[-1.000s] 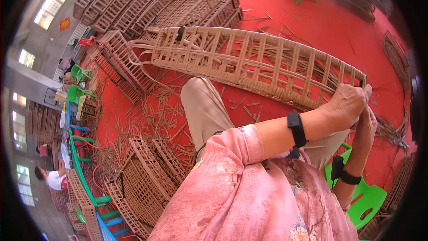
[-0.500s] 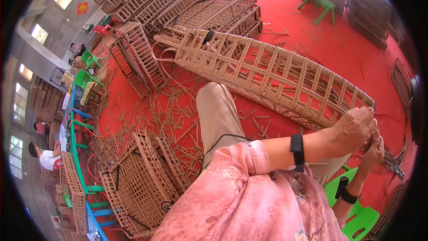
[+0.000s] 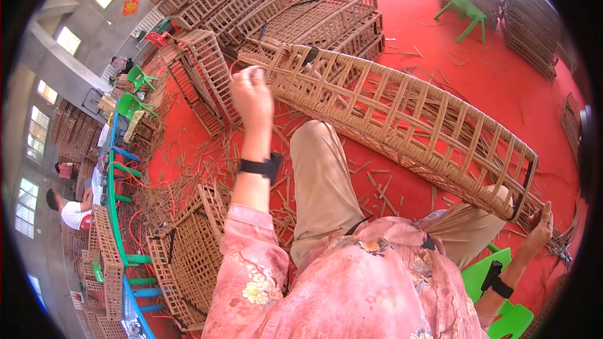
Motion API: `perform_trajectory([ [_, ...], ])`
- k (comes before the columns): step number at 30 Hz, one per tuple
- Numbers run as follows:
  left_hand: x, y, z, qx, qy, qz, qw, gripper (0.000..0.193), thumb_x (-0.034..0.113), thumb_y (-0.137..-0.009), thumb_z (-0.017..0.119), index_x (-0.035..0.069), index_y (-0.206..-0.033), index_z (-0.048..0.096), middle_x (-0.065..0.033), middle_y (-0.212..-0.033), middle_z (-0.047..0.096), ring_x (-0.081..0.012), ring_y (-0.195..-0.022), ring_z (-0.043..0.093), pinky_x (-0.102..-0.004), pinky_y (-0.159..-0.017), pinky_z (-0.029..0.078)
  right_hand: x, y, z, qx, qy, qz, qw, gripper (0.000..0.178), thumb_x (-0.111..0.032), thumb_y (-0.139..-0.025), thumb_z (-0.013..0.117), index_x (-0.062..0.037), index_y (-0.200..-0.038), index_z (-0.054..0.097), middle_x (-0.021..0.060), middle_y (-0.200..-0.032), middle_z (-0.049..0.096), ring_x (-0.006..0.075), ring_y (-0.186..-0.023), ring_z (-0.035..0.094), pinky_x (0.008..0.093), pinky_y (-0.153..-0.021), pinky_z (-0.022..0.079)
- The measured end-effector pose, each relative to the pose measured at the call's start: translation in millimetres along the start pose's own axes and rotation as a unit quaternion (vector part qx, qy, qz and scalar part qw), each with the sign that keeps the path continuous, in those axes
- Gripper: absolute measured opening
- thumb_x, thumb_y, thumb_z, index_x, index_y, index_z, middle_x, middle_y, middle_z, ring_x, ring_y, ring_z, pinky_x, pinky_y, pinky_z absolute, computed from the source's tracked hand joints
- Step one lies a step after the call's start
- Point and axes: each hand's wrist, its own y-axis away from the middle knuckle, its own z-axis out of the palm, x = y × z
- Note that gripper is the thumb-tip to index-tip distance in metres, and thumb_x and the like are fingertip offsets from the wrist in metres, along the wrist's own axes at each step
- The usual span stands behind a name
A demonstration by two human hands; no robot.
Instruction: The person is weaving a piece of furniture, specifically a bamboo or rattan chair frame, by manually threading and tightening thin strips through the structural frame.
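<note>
A long woven rattan frame (image 3: 402, 119) lies across my lap and the red floor, running from the upper left to the lower right. My left hand (image 3: 251, 97) is raised beside its far left end, fingers curled, with a black band on the wrist; whether it touches the frame is unclear. My right hand (image 3: 540, 229) grips the frame's near right corner, where loose rattan strands (image 3: 562, 248) stick out. I sit on a green plastic chair (image 3: 502, 320), wearing a pink flowered top and tan trousers.
Stacks of woven rattan cages (image 3: 251, 6) fill the back, and more cages (image 3: 182, 257) stand at my left. Rattan scraps (image 3: 188, 176) litter the red floor. A green chair (image 3: 465, 6) stands at the far right. Another person (image 3: 66, 210) sits at the far left.
My left hand has left the frame's right end, where both hands worked together, and swung up to its far left end. My right hand stays at the right corner.
</note>
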Motion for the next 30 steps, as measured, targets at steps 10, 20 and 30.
perform_trajectory([
  [10,-91.7,-46.6,-18.1,-0.232,0.153,-0.078,0.958,0.034,0.03,-0.098,0.063,0.003,-0.115,0.07,-0.0131,-0.108,0.072,-0.0206,-0.102,0.066,-0.0325,-0.092,0.049,9.9,-10.7,-2.3,-0.008,-0.054,0.03,0.998,0.024,-0.034,-0.096,0.07,-0.0108,-0.098,0.071,-0.0022,-0.075,0.061,0.0056,-0.059,0.054,0.0199,-0.051,0.042],
  [20,-96.5,-51.1,-31.6,-0.209,0.045,-0.063,0.975,0.023,0.002,-0.086,0.064,0.001,-0.109,0.07,-0.0117,-0.099,0.073,-0.0193,-0.088,0.069,-0.0326,-0.081,0.054,8.9,-13.8,3.9,0.009,-0.094,0.045,0.994,0.018,-0.031,-0.095,0.07,-0.0138,-0.103,0.071,-0.0037,-0.076,0.062,0.0049,-0.06,0.056,0.0186,-0.049,0.041],
  [30,-77.3,-26.9,-22.4,0.005,0.006,0.023,1.0,0.046,-0.011,-0.077,0.054,0.002,-0.121,0.058,-0.0144,-0.12,0.045,-0.0244,-0.097,0.058,-0.0362,-0.091,0.05,-6.3,-3.2,1.0,0.022,-0.109,0.046,0.993,0.021,-0.033,-0.094,0.072,-0.0125,-0.098,0.068,-0.004,-0.075,0.062,0.0046,-0.058,0.055,0.0196,-0.047,0.038],
])
